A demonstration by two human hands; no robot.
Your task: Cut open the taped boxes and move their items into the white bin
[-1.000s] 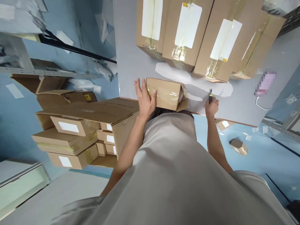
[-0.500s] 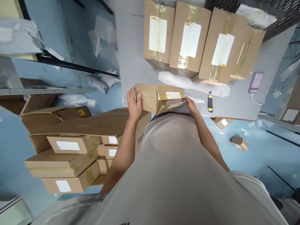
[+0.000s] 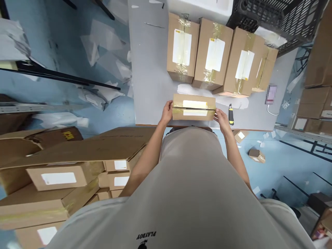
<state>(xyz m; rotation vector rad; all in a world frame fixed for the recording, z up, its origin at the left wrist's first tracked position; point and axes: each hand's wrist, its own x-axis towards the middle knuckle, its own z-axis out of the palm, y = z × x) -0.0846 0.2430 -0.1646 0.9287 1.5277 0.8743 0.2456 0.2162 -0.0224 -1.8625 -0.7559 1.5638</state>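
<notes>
A large carton of boxes stands left of the left hand, which grips one end of a taped small box; the right hand holds its other end, a utility knife just beyond on the bench.

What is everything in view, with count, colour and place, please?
Held box: one, brown, centre
Taped boxes: four, brown, top centre
Knife: one, black-yellow, right of held box
Blurred item: one, pinkish, right
Bin: one, white, top centre
Crate: count unclear, black, top right
Cartons: several, brown, lower left and far right
Small boxes: two, brown, right
Scraps: many, white, scattered around
Table: one, grey, centre
Shirt: one, grey, bottom
Left hand: one, box's left end
Right hand: one, box's right end
</notes>
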